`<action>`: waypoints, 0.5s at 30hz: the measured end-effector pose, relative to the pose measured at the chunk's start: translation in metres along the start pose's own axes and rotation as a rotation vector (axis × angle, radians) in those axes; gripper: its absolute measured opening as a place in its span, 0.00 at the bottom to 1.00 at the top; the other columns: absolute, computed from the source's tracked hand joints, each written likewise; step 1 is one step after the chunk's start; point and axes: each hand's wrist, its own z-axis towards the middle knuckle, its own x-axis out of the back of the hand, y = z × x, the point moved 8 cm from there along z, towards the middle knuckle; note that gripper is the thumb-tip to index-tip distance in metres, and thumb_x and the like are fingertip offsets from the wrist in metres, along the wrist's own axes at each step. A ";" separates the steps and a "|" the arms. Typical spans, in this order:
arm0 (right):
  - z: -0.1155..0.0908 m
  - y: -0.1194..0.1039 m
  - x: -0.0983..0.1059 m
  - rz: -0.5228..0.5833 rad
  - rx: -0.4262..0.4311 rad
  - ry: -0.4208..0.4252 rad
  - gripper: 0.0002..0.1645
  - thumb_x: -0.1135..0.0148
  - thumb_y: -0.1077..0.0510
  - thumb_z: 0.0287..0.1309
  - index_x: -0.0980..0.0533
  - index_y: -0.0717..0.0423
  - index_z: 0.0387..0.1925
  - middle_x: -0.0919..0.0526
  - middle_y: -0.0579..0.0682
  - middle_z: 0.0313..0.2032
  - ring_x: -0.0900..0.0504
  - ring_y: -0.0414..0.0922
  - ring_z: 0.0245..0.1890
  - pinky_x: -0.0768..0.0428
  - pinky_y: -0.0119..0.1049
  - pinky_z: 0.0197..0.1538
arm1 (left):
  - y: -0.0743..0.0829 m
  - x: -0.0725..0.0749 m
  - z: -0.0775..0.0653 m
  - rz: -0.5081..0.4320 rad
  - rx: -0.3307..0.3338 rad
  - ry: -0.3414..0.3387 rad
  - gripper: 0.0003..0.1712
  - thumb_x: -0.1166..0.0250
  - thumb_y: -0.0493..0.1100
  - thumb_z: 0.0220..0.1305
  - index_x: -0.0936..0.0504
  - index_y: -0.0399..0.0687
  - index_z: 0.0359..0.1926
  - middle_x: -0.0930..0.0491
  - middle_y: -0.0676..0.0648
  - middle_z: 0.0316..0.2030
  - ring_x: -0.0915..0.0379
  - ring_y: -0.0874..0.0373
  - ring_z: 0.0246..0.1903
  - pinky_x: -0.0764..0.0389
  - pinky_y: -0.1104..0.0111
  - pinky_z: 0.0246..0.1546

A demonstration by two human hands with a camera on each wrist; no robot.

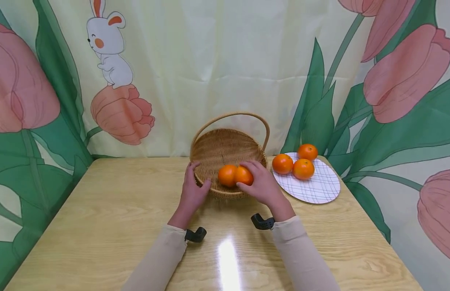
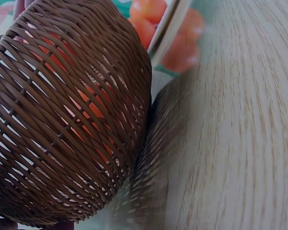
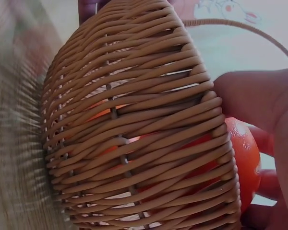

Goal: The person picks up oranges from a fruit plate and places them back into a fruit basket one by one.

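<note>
A round wicker basket point(image 1: 225, 151) with an arched handle stands at the table's far side. My left hand point(image 1: 195, 186) grips its left front rim, the thumb over the edge. With curled thumb and fingers my right hand point(image 1: 260, 182) holds an orange point(image 1: 244, 175) just inside the right front of the rim. Beside it in the basket lies another orange point(image 1: 226, 176). In the right wrist view the held orange point(image 3: 245, 153) shows beyond the rim, the thumb near the weave. Orange skin shows through the wicker side point(image 2: 77, 100) in the left wrist view.
Right of the basket is a white plate point(image 1: 321, 188) with a blue grid pattern, three oranges point(image 1: 303, 169) grouped on its far left part. Behind the wooden table point(image 1: 112, 210) hangs a curtain point(image 1: 217, 68) with printed tulips and a rabbit.
</note>
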 end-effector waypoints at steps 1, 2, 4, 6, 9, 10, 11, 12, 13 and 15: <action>0.001 -0.001 -0.002 -0.005 0.002 -0.011 0.34 0.32 0.45 0.53 0.28 0.48 0.62 0.28 0.52 0.62 0.23 0.55 0.55 0.22 0.53 0.56 | 0.000 0.002 0.000 0.000 0.000 0.005 0.37 0.40 0.51 0.63 0.44 0.59 0.70 0.57 0.47 0.76 0.54 0.43 0.74 0.42 0.44 0.69; 0.001 -0.001 -0.003 -0.004 0.002 -0.020 0.33 0.33 0.46 0.53 0.27 0.49 0.61 0.28 0.52 0.62 0.23 0.55 0.55 0.22 0.53 0.56 | 0.000 0.003 0.000 0.001 -0.001 0.007 0.37 0.39 0.51 0.62 0.44 0.58 0.70 0.58 0.47 0.77 0.55 0.43 0.74 0.43 0.44 0.69; 0.002 -0.003 -0.004 0.000 0.006 -0.021 0.31 0.36 0.48 0.53 0.26 0.50 0.60 0.27 0.53 0.62 0.23 0.56 0.54 0.21 0.52 0.55 | 0.000 0.005 0.000 0.001 -0.005 0.007 0.37 0.39 0.50 0.62 0.44 0.58 0.70 0.58 0.47 0.77 0.55 0.43 0.74 0.42 0.44 0.69; 0.003 -0.004 -0.002 0.002 0.005 -0.011 0.28 0.38 0.50 0.54 0.24 0.51 0.57 0.27 0.53 0.61 0.22 0.56 0.54 0.21 0.51 0.54 | 0.000 0.006 0.002 0.009 -0.010 0.007 0.38 0.39 0.49 0.62 0.44 0.58 0.70 0.58 0.47 0.77 0.55 0.43 0.74 0.42 0.44 0.69; 0.005 -0.005 0.000 0.017 0.016 0.018 0.25 0.41 0.52 0.55 0.22 0.53 0.55 0.25 0.54 0.59 0.22 0.56 0.54 0.22 0.51 0.56 | -0.001 0.008 0.003 0.004 -0.015 0.028 0.37 0.39 0.47 0.61 0.44 0.58 0.69 0.57 0.46 0.76 0.54 0.43 0.74 0.43 0.44 0.69; 0.005 -0.005 0.001 0.021 0.018 0.028 0.24 0.41 0.53 0.55 0.22 0.54 0.54 0.24 0.54 0.59 0.23 0.55 0.55 0.23 0.51 0.57 | -0.001 0.008 0.003 0.004 -0.010 0.036 0.37 0.39 0.47 0.61 0.43 0.58 0.69 0.57 0.46 0.76 0.54 0.43 0.74 0.42 0.44 0.69; 0.005 -0.005 0.003 0.021 0.018 0.043 0.23 0.42 0.54 0.56 0.22 0.54 0.53 0.24 0.54 0.58 0.23 0.55 0.56 0.25 0.52 0.59 | -0.002 0.008 0.003 0.000 -0.005 0.039 0.37 0.39 0.47 0.60 0.43 0.58 0.69 0.56 0.46 0.76 0.54 0.43 0.74 0.42 0.44 0.69; 0.004 -0.003 0.004 0.019 0.018 0.066 0.22 0.42 0.55 0.56 0.21 0.55 0.52 0.23 0.54 0.57 0.24 0.55 0.56 0.26 0.53 0.60 | -0.002 0.007 0.002 -0.002 0.004 0.034 0.37 0.39 0.47 0.61 0.43 0.58 0.69 0.56 0.46 0.76 0.54 0.43 0.74 0.42 0.45 0.69; 0.003 -0.002 0.006 0.020 0.014 0.092 0.21 0.41 0.57 0.55 0.21 0.55 0.51 0.22 0.54 0.56 0.24 0.55 0.56 0.26 0.53 0.60 | -0.003 0.006 0.002 -0.002 0.011 0.024 0.37 0.40 0.47 0.61 0.43 0.58 0.70 0.57 0.45 0.76 0.54 0.43 0.74 0.42 0.44 0.69; 0.001 0.002 0.009 0.021 0.009 0.142 0.20 0.42 0.60 0.54 0.20 0.56 0.50 0.21 0.54 0.55 0.24 0.55 0.56 0.26 0.53 0.60 | -0.004 0.005 0.000 -0.004 0.029 0.010 0.38 0.40 0.47 0.61 0.44 0.57 0.70 0.57 0.45 0.76 0.55 0.43 0.74 0.42 0.45 0.69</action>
